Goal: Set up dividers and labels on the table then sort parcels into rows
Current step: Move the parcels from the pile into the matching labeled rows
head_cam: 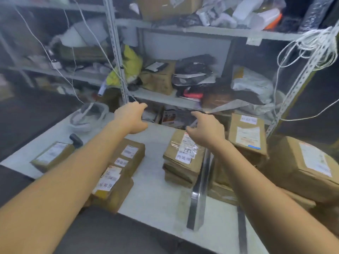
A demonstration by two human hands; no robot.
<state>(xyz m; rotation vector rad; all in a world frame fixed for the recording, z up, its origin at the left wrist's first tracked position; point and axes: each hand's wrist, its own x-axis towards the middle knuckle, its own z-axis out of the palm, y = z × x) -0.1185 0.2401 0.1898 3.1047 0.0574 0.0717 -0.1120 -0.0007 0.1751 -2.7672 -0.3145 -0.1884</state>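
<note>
Both bare arms reach forward over the worktop toward the shelving. The left hand hangs above the far edge with fingers and thumb curved in a C; a white cord drops to its knuckles, and I cannot tell whether the hand holds it. The right hand has its fingers curled round a pale, motion-blurred strip that runs off to the right at shelf height. Below the right wrist sits the middle stack of parcels, brown paper with white labels. Just to its right a shiny metal divider lies on the worktop, running from the stack toward the near edge. Beyond the divider stand a tall parcel and a large parcel. Under the left forearm is the left stack of parcels, and farther left a single parcel lies apart with a black handle just behind it. Behind the worktop rises a grey metal shelf rack crowded with boxes and bags.
</note>
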